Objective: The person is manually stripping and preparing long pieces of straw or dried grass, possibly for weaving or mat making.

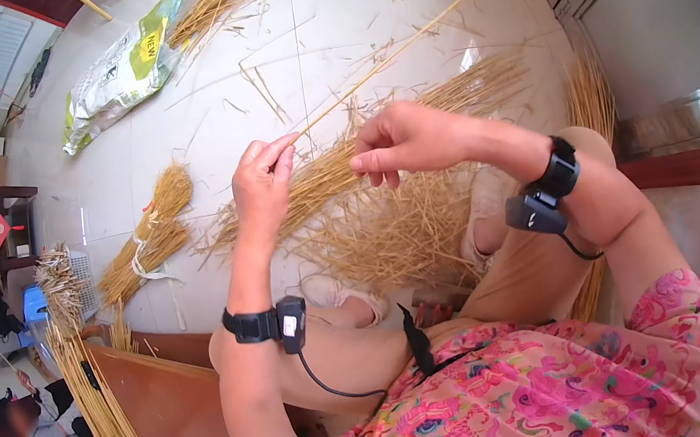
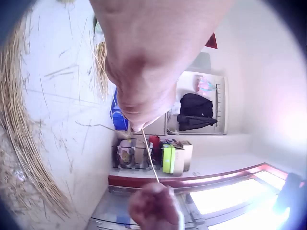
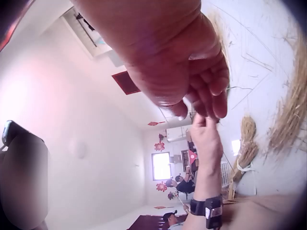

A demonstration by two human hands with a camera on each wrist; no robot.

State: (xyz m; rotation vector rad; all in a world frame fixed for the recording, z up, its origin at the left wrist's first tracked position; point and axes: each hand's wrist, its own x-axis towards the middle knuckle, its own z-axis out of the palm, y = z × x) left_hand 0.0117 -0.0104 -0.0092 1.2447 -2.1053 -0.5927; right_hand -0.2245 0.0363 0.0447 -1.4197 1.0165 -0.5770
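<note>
A single long straw stalk is pinched at its lower end between the thumb and fingertips of the left hand, just left of the middle of the head view; from there the stalk is seen running up and to the right, ending near the upper right of the frame; the right hand is held just beside the left, at the centre of the frame, its fingers curled downward next to the stalk, and whether the stalk is actually gripped by it cannot be told; in the left wrist view the stalk is shown as a thin line leaving the left hand's fingertips toward a blurred fingertip at the bottom of the frame; in the right wrist view the two hands are seen meeting near the upper middle. Below the hands, in the centre of the head view, a loose heap of straw is spread on the tiled floor; a tied straw bundle is laid at centre left; a printed sack with straw spilling from it is found at the upper left; black wrist-worn cameras are strapped to both forearms.
</note>
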